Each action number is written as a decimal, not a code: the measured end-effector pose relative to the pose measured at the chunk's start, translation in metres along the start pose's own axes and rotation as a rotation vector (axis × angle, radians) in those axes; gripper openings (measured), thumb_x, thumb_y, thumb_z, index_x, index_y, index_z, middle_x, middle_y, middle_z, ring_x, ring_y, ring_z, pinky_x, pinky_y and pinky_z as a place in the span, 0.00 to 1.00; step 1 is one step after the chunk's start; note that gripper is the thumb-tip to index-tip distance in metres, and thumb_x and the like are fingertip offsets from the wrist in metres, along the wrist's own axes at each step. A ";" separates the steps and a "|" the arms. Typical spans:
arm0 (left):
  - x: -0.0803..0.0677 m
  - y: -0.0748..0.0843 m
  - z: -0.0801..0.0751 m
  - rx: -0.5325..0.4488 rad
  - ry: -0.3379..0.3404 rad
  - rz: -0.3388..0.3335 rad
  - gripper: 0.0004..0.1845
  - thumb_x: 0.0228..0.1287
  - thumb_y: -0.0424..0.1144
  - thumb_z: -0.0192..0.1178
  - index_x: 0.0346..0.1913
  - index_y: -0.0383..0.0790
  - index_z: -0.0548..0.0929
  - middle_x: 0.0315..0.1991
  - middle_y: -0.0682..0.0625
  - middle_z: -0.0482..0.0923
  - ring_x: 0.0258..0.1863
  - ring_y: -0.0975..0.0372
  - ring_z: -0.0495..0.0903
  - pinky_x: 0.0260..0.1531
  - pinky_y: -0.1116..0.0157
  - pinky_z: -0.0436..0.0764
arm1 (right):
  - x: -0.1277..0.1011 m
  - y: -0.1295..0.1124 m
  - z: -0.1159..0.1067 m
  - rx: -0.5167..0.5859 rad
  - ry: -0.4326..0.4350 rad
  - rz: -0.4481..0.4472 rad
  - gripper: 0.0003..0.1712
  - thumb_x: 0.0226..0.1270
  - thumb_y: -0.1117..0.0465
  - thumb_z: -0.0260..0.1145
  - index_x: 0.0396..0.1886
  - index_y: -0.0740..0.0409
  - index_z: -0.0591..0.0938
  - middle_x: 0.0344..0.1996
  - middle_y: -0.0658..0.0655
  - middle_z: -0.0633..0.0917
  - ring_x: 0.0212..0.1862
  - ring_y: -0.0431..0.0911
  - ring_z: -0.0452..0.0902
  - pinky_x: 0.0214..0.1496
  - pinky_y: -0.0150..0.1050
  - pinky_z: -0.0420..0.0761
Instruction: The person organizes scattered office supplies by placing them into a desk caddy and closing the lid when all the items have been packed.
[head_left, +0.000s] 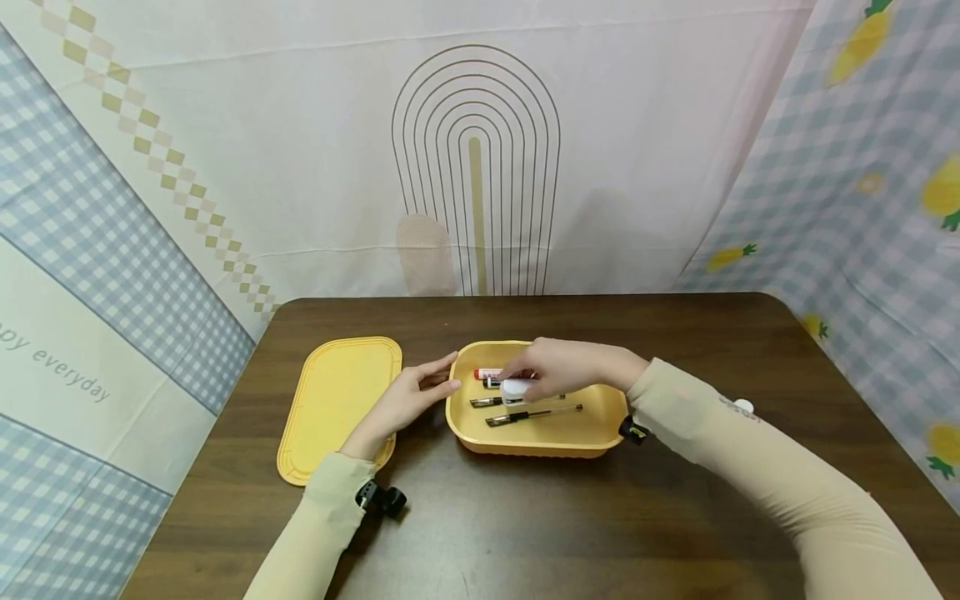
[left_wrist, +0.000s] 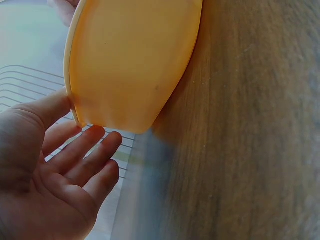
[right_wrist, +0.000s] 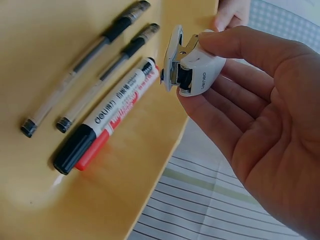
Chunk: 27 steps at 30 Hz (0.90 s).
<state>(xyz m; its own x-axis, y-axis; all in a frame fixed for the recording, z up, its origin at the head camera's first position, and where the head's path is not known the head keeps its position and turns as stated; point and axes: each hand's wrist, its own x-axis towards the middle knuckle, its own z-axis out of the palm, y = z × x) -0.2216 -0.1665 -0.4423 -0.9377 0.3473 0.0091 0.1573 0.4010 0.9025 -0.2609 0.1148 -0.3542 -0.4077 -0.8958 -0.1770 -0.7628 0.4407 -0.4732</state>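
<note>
My right hand [head_left: 558, 365] holds a small white stapler [right_wrist: 202, 70] between thumb and fingers, above the inside of a yellow storage box [head_left: 540, 447]. Its metal parts face the pens in the right wrist view. Below it in the box lie a black marker [right_wrist: 102, 117], a red marker [right_wrist: 95, 150] against it, and two black-capped gel pens, a nearer pen [head_left: 532, 415] and a farther pen [head_left: 487, 402]. At the box's left end my left hand [head_left: 405, 400] pinches the rim, thumb over the edge and fingertips at the outer wall [left_wrist: 130, 65].
A yellow lid [head_left: 337, 400] lies flat on the brown table [head_left: 465, 525] left of the box. Partly behind the right forearm is a small white object [head_left: 743, 406], its kind unclear. Patterned cloth [head_left: 315, 150] hangs behind the table.
</note>
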 end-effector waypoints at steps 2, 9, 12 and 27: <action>0.000 0.000 0.000 0.000 -0.003 0.002 0.31 0.71 0.44 0.65 0.74 0.41 0.70 0.68 0.43 0.73 0.61 0.53 0.79 0.60 0.56 0.77 | 0.001 0.000 0.002 -0.019 -0.015 -0.016 0.23 0.64 0.66 0.68 0.60 0.62 0.83 0.46 0.49 0.86 0.39 0.37 0.77 0.44 0.34 0.79; 0.000 0.001 0.000 0.011 -0.005 0.013 0.30 0.71 0.42 0.64 0.73 0.41 0.71 0.64 0.43 0.78 0.59 0.54 0.81 0.59 0.57 0.78 | 0.002 -0.002 0.009 -0.046 -0.059 -0.049 0.21 0.62 0.67 0.68 0.57 0.61 0.85 0.42 0.47 0.85 0.38 0.36 0.75 0.45 0.34 0.78; 0.000 0.000 0.000 0.000 -0.004 0.015 0.31 0.71 0.43 0.64 0.73 0.41 0.71 0.65 0.43 0.76 0.59 0.54 0.80 0.59 0.57 0.78 | 0.003 -0.003 0.010 -0.034 -0.090 -0.030 0.21 0.62 0.67 0.68 0.57 0.60 0.85 0.43 0.47 0.85 0.39 0.37 0.76 0.45 0.34 0.78; -0.007 0.020 0.000 -0.015 -0.005 -0.033 0.30 0.72 0.37 0.62 0.74 0.33 0.68 0.68 0.37 0.71 0.62 0.47 0.77 0.63 0.52 0.74 | 0.011 0.002 0.020 -0.041 -0.135 -0.054 0.16 0.59 0.67 0.69 0.48 0.54 0.86 0.34 0.44 0.82 0.34 0.35 0.72 0.39 0.31 0.75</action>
<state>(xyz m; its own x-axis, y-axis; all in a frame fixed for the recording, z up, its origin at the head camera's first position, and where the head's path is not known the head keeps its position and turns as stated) -0.2120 -0.1607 -0.4247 -0.9409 0.3379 -0.0231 0.1212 0.3997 0.9086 -0.2569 0.1046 -0.3748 -0.2968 -0.9165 -0.2684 -0.8029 0.3916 -0.4495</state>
